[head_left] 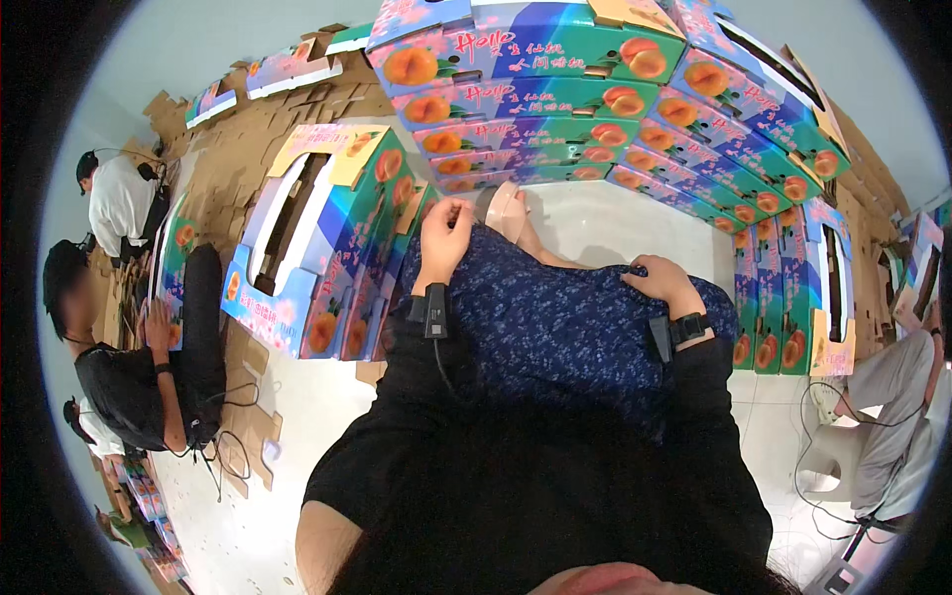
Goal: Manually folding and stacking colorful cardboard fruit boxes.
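My left hand is held above the left side of my lap, its fingers curled in a loose fist; I see nothing in it. On the right side of the dark blue patterned skirt rests my right hand, fingers loosely bent and a little apart, holding nothing I can see. Each wrist carries a black strapped device. Close to my left hand stand upright peach-printed cartons with handle cutouts. In front of me rises a stack of similar cartons, with another stack to its right.
More cartons stand upright on my right. Flattened cardboard covers the far left floor. A person in black sits at left with a carton; another in white is behind. At right sits a person in grey trousers, near cables.
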{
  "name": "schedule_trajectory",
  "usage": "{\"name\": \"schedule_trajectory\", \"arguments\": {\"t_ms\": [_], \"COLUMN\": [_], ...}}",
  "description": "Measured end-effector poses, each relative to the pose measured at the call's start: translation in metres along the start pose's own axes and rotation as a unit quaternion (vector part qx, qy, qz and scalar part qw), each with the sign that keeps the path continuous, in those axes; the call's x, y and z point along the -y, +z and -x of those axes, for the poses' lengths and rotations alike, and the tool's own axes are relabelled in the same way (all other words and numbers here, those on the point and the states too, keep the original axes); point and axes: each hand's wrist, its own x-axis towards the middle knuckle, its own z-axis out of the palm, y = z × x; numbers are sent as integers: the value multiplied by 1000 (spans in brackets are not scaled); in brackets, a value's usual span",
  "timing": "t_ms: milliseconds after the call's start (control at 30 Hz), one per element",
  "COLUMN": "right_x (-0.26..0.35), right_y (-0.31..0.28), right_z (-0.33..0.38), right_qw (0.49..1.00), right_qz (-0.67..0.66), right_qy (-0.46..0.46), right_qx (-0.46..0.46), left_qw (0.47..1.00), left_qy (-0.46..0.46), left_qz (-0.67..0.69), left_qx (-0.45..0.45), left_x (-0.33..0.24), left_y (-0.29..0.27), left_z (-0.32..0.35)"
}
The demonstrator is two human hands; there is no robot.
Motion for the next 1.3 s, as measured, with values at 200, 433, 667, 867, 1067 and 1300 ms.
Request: {"name": "schedule_trajectory", "arguments": {"t_ms": [200, 433, 667, 867, 1067, 1300], "right_x": [-2, -1, 22, 73, 157, 290], "right_y": [-1, -6, 0, 22, 16, 34], "right_z": [0, -3, -24, -35, -54, -127], "right_qw": [999, 994, 997, 986, 942, 785], "right_qz": [-30, -97, -29, -105, -138, -561], "right_qy": [-32, -27, -31, -128, -273, -260], "right_qx": [1, 38, 71, 0, -136, 10], "left_qw": [979, 967, 991, 974, 974, 824], "left_qy": [106, 113, 124, -12, -87, -360], "left_qz": [-171, -204, -43, 178, 124, 400], "left_qx": [39, 99, 4, -141, -168, -176], "left_x": [-23, -22, -6, 16, 58, 85], "left_y": [6, -1, 1, -38, -99, -113], "left_z": [7, 11, 2, 6, 53, 115]}}
